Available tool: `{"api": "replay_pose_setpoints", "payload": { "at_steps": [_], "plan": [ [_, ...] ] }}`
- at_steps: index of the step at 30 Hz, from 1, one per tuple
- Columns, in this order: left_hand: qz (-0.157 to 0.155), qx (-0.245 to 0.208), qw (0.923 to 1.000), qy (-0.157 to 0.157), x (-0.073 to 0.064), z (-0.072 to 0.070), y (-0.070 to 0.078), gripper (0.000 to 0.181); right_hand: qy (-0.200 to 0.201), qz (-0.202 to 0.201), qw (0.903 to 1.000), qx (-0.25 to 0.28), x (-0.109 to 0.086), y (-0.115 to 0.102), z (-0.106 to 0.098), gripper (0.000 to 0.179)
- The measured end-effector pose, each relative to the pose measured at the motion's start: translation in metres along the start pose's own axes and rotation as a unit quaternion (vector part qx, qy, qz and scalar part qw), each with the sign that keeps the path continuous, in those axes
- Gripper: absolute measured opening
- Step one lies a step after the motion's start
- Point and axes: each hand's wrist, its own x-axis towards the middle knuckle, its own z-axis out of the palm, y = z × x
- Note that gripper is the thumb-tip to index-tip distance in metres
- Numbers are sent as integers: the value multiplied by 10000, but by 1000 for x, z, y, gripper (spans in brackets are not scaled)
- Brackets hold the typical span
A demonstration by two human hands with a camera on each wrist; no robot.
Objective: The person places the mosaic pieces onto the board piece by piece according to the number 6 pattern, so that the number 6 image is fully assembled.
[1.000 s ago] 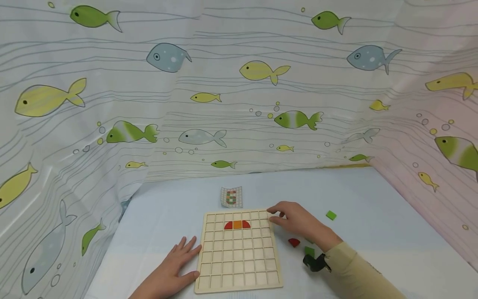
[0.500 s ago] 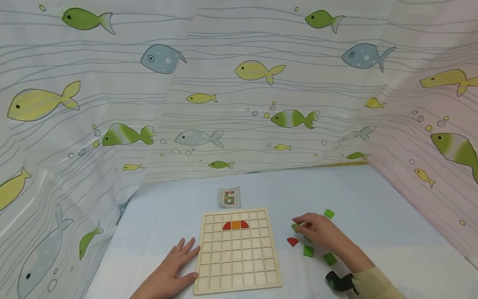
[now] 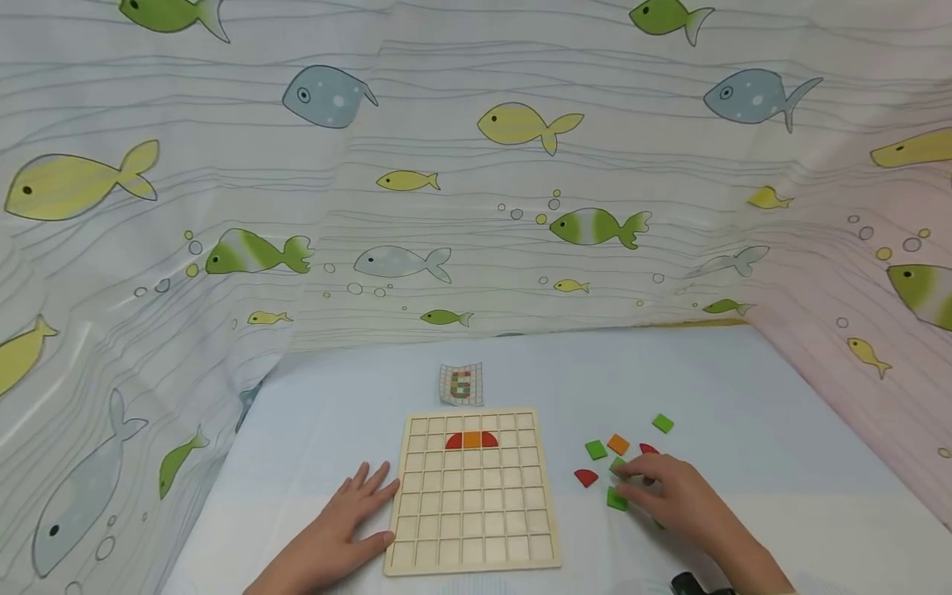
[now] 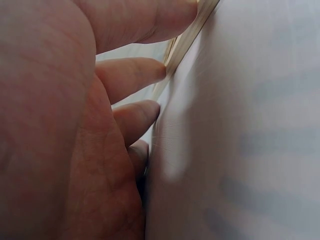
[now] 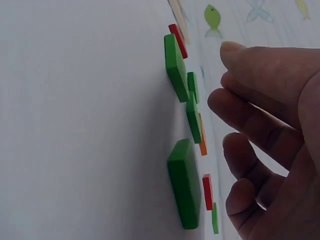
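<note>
The left hand (image 3: 338,529) lies spread on the table, its thumb and fingertips against the left edge of a pale wooden grid board (image 3: 476,504); the left wrist view shows this contact closely. An orange square tile (image 3: 472,440) sits in the board's second row, flanked by red quarter-round tiles (image 3: 488,440). To the board's right, the right hand (image 3: 673,500) hovers with bent fingers over a green tile (image 3: 616,498) and another green tile (image 3: 619,468). In the right wrist view, its thumb and fingers are apart, with nothing between them. The hand partly covers another green tile (image 3: 659,524).
Around the right hand lie a loose orange tile (image 3: 618,445), a red quarter-round tile (image 3: 586,478) and more green tiles (image 3: 597,449). Behind the board is a small pattern card (image 3: 461,384). A fish-print curtain (image 3: 476,248) encloses the light blue table (image 3: 335,388).
The right hand has left the board's upper right corner and moved right and nearer, over the loose tiles, uncovering the orange one. The left hand keeps its place at the board.
</note>
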Motion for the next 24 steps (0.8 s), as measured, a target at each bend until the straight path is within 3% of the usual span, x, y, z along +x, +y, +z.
{"api": "replay_pose_setpoints", "payload": {
  "at_steps": [6,9,15,24],
  "plan": [
    [7,-116,9999,-36,2,-1,1,65,-250,-456,9978,-406,-3,5,5,31],
    [81,-83,9999,31,1,-2,1,64,-366,-728,9952,-539,-3,5,5,28],
    [7,-35,10000,31,0,-2,1,65,-252,-1055,9926,-545,-4,5,2,22],
    [164,126,9995,242,0,2,-2,64,-271,-809,9955,-412,-4,5,0,23]
  ]
}}
